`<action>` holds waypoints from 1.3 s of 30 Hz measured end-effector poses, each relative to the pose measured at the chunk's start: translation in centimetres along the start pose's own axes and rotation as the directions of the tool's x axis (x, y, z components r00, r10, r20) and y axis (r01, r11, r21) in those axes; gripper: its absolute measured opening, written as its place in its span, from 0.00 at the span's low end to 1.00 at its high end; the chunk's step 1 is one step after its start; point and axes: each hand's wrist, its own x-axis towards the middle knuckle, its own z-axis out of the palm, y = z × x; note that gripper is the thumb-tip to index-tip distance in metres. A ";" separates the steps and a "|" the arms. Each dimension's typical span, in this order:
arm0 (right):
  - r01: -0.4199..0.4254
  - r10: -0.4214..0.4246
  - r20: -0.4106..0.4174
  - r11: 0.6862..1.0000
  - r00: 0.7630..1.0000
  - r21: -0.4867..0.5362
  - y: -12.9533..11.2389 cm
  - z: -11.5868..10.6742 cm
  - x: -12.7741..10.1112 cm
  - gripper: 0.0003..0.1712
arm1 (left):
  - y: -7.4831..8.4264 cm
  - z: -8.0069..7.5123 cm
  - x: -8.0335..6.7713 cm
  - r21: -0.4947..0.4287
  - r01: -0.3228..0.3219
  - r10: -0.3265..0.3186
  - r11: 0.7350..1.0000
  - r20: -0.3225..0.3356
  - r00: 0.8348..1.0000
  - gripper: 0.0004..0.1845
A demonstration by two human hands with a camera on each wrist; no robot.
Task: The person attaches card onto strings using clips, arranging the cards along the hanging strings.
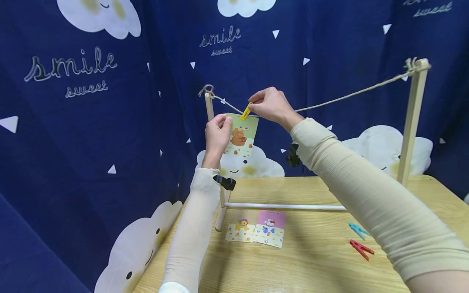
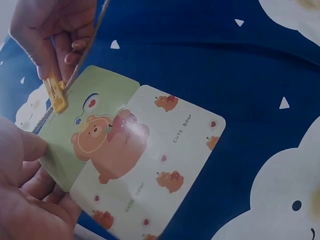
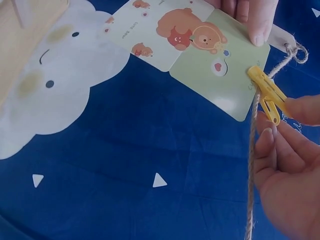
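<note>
A green and white bear card (image 1: 239, 136) is up at the rope (image 1: 351, 92), its green end along the line. My left hand (image 1: 218, 136) pinches the card at its left edge, thumb on the front, as the left wrist view also shows. With thumb and fingers my right hand (image 1: 272, 106) grips a yellow clothespin (image 1: 246, 112). In the right wrist view the tip of the clothespin (image 3: 267, 92) overlaps the card's top edge and the rope, near the middle of that edge.
Two wooden posts (image 1: 414, 122) carry the rope, with a white bar (image 1: 286, 206) low between them. On the table (image 1: 293, 268) lie a lion card (image 1: 239, 228), a pink card (image 1: 270, 228), a blue clothespin (image 1: 358, 230) and a red clothespin (image 1: 362, 249). A blue curtain hangs behind.
</note>
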 end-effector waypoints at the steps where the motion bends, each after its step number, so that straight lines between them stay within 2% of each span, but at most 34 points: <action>1: -0.003 0.003 0.001 1.000 1.000 0.001 0.0 0.0 0.0 0.23 | 0.0 -0.1 0.0 -0.002 -0.003 0.003 1.000 0.002 1.000 0.12; 8: -0.004 0.004 -0.003 1.000 1.000 -0.006 -0.1 -0.2 -0.4 0.23 | -0.3 -0.4 -0.2 -0.011 -0.032 0.032 0.999 0.006 0.999 0.13; 15: 0.037 -0.039 -0.122 0.999 0.992 -0.014 0.1 -0.4 -2.2 0.25 | -0.5 -1.0 -0.5 0.016 -0.077 0.077 0.997 -0.001 0.997 0.13; 22: 0.125 -0.128 -0.275 0.992 0.953 -0.026 0.5 -1.3 -4.7 0.24 | -0.6 -1.4 -0.9 0.012 -0.108 0.109 0.994 -0.028 0.994 0.13; 30: 0.276 -0.273 -0.381 0.960 0.883 -0.048 1.5 -2.0 -7.9 0.22 | -1.1 -2.2 -1.8 -0.054 -0.126 0.123 0.991 -0.049 0.991 0.14; 39: 0.291 -0.304 -0.394 0.952 0.868 -0.094 4.3 -2.1 -12.5 0.23 | -1.8 -2.4 -4.3 -0.066 -0.138 0.140 0.988 0.015 0.990 0.13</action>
